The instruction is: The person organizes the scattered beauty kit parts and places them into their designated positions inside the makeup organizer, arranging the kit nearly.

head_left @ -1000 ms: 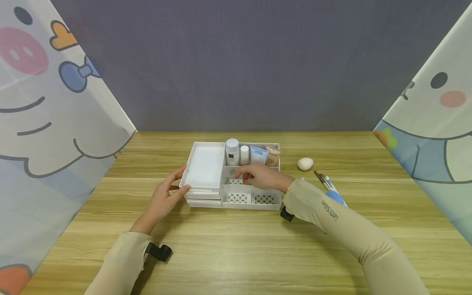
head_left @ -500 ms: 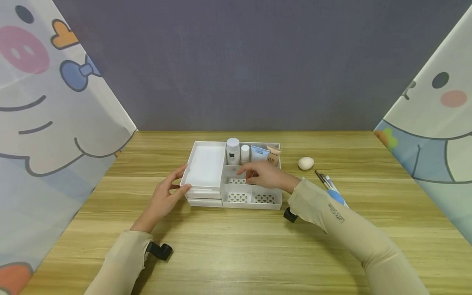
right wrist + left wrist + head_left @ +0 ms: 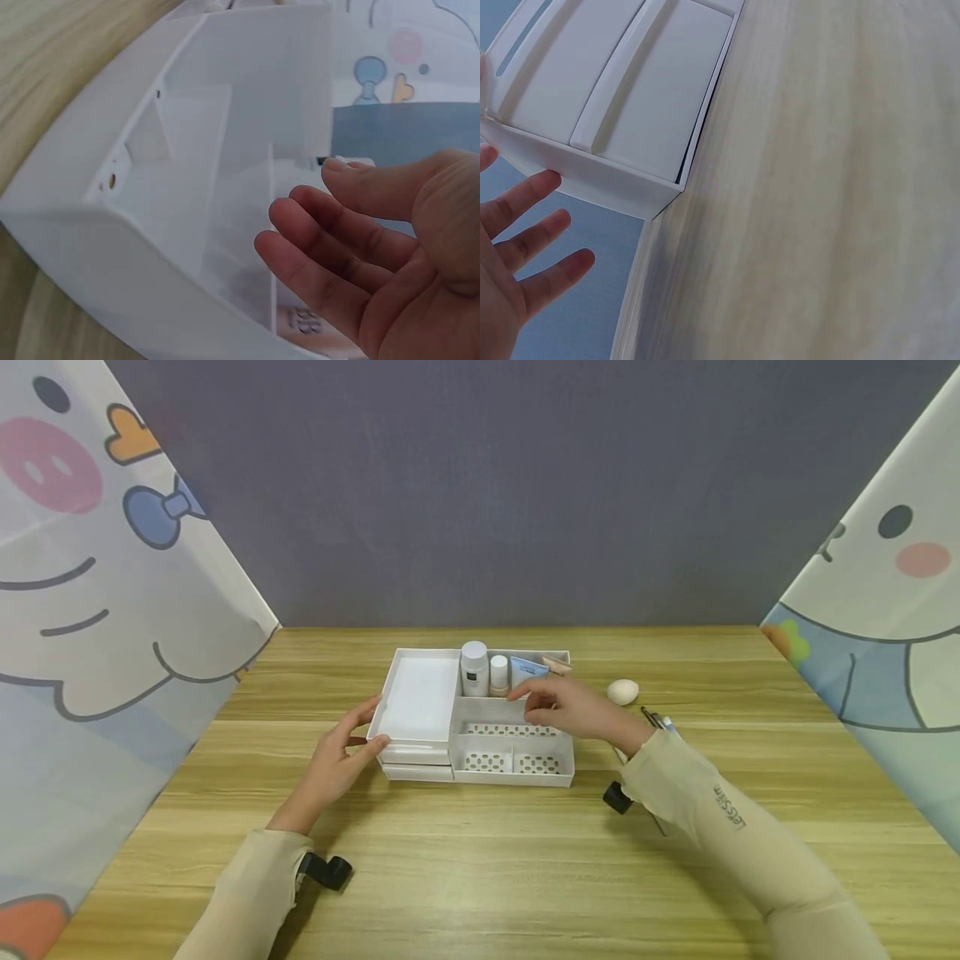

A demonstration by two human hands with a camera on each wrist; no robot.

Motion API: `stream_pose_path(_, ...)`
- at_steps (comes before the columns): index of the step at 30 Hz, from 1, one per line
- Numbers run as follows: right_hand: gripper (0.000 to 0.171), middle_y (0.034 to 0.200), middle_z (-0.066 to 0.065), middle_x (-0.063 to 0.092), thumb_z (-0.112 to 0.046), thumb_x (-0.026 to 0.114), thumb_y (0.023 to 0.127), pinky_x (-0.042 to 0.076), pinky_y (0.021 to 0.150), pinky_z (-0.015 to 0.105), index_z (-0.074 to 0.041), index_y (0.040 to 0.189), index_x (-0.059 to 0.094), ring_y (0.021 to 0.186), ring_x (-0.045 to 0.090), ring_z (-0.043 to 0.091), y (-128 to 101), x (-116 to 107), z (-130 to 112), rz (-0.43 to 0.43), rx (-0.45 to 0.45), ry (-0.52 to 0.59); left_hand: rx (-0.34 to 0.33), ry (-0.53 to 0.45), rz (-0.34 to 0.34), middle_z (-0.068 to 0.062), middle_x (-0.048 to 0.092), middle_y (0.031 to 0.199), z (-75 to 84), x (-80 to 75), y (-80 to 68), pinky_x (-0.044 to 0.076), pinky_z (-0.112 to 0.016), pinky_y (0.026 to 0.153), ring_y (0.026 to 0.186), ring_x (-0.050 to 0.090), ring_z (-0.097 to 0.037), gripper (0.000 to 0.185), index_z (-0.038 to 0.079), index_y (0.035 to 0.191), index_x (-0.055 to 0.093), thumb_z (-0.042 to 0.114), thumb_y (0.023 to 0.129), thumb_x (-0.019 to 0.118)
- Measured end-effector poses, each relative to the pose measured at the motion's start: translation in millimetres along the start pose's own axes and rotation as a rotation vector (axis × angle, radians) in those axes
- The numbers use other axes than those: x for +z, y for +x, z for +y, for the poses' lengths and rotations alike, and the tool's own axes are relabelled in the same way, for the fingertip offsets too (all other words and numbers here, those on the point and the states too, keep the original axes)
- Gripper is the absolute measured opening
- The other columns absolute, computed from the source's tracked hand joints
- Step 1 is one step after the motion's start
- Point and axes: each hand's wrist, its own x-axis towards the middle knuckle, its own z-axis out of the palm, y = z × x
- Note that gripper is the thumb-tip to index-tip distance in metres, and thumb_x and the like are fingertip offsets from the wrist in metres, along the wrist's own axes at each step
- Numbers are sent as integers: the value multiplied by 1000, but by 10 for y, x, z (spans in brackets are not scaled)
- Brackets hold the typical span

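**Right hand lifted toward the back row of the organiser**

Your right hand (image 3: 573,706) has moved up and to the right since the earlier frames: it was low over the dotted compartments, and now it hovers over the back right part of the white organiser (image 3: 420,697), just in front of the blue tube (image 3: 525,671) and the tan tube (image 3: 557,665). Its fingers are loosely spread and slightly bent, gripping nothing; the right wrist view shows the open palm facing the organiser's inner walls. Now that the hand has shifted, the long dotted compartment shows in full.

Your left hand (image 3: 337,760) has not moved. It rests at the front left corner of the organiser, thumb at the tray's edge, fingers straight and a little apart against the left side. The left wrist view shows those fingers (image 3: 525,225) beside the corner above two drawer fronts.

The organiser sits mid-table (image 3: 480,860), near the far edge. In its back row stand a white bottle (image 3: 473,668) and a smaller bottle (image 3: 498,675). To its right lie a beige sponge egg (image 3: 622,692) and some brushes (image 3: 656,720), partly hidden by your right sleeve.
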Motion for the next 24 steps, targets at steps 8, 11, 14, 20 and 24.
stream_pose_path(8,31,97,7,69,-2,66,94,52,75,36,0,125,63,88,64,19,-195,-181,24,81,46,4,-10,0,-7,-20,60,133,13,-5,-5,53,-28,83,119,56,-29,59,8,148,46,3,93,67)
stream_pose_path(11,30,95,8,69,-1,66,94,52,72,34,0,123,65,85,64,19,-273,-253,52,131,50,7,-11,0,-10,-20,60,134,13,-5,-3,52,-27,83,119,56,-29,59,9,148,46,4,93,67)
stream_pose_path(14,30,93,8,69,1,66,93,53,70,32,1,123,65,81,64,19,-345,-322,89,173,48,11,-9,-4,-10,-19,60,134,11,-2,0,51,-24,83,119,56,-29,60,9,148,46,3,93,68)
stream_pose_path(20,33,94,10,70,-1,68,93,54,70,34,-1,125,64,81,66,20,-490,-476,112,234,81,-29,-12,-5,-9,-19,60,134,12,0,-1,52,-24,83,120,55,-29,60,9,149,46,3,93,68)
stream_pose_path(24,35,98,12,70,-3,68,94,56,68,35,-1,128,62,79,66,16,-553,-568,151,251,134,-23,-12,0,-7,-21,60,133,9,-1,-7,53,-32,83,119,56,-29,60,9,148,46,3,93,67)
